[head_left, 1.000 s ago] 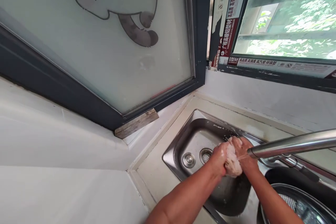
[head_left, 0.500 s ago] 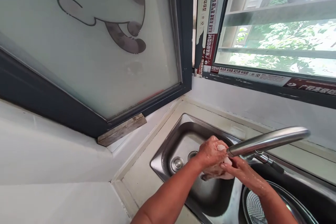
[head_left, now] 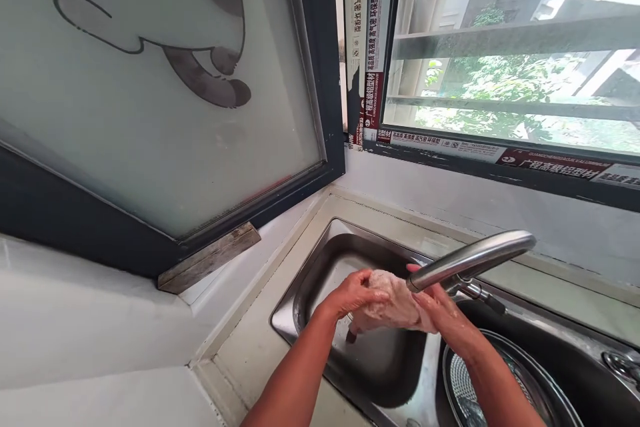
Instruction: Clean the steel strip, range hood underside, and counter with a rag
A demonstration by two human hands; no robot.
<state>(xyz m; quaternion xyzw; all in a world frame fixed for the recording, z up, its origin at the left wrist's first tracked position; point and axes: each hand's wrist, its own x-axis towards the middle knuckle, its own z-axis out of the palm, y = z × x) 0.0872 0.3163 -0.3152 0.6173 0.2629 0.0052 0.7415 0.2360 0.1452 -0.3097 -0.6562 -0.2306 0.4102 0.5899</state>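
Note:
A wet, pale pink piece of raw meat (head_left: pixel 395 310), with a small dark end hanging at its lower left, is held over the left basin (head_left: pixel 390 380) of a steel sink. My left hand (head_left: pixel 353 295) grips its left side, thumb across the front and fingers behind. On the right side, my right hand (head_left: pixel 443 313) is closed around the other end, partly hidden behind the tap's spout. The metal tap (head_left: pixel 473 259) reaches over the meat, its outlet close to my right fingers. Whether water runs cannot be made out.
In the right basin sits a round pan with a perforated insert (head_left: pixel 463 380). A dark-framed frosted window pane (head_left: pixel 225 160) swings in at the left above a wooden block (head_left: pixel 210 257). A pale counter (head_left: pixel 255 360) edges the sink, and a window (head_left: pixel 500 80) stands behind.
My hands have moved apart, and the meat between them now shows a wider, spread surface. My left hand has shifted to its left side. The camera view has turned slightly right.

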